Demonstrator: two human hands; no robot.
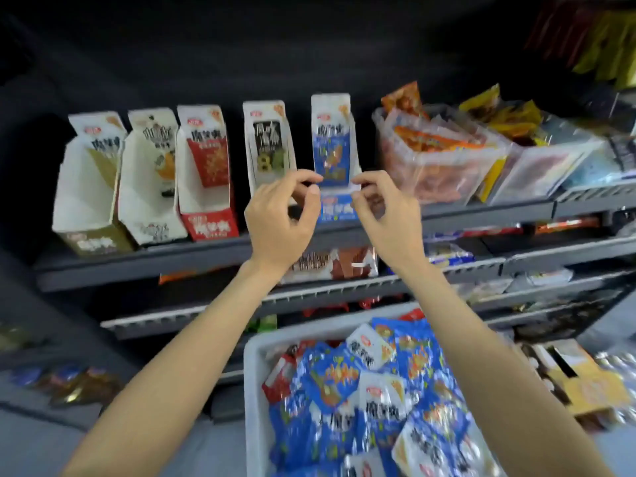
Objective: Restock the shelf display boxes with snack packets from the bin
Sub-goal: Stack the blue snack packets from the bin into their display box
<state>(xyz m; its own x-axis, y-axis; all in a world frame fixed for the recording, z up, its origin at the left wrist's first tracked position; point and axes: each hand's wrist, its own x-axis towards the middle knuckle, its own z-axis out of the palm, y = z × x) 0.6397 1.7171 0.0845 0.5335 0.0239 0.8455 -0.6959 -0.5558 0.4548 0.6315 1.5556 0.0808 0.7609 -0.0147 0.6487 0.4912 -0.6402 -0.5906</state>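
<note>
Five open display boxes stand in a row on the dark shelf (pixel 144 266). The blue display box (pixel 331 146) is the rightmost, and both hands are raised to it. My left hand (pixel 280 222) pinches its left side wall with thumb and curled fingers. My right hand (pixel 387 215) pinches the white edge of its right wall. Whether a packet stands inside the box I cannot tell. Below, the grey bin (pixel 254 380) holds several blue and white snack packets (pixel 364 390) and a few red ones.
Left of the blue box stand a black-and-white box (pixel 266 142), a red box (pixel 206 173), a white box (pixel 151 180) and a gold box (pixel 87 191), the last three looking hollow. Clear tubs (pixel 440 160) of orange snacks sit to the right. Lower shelves carry more packets.
</note>
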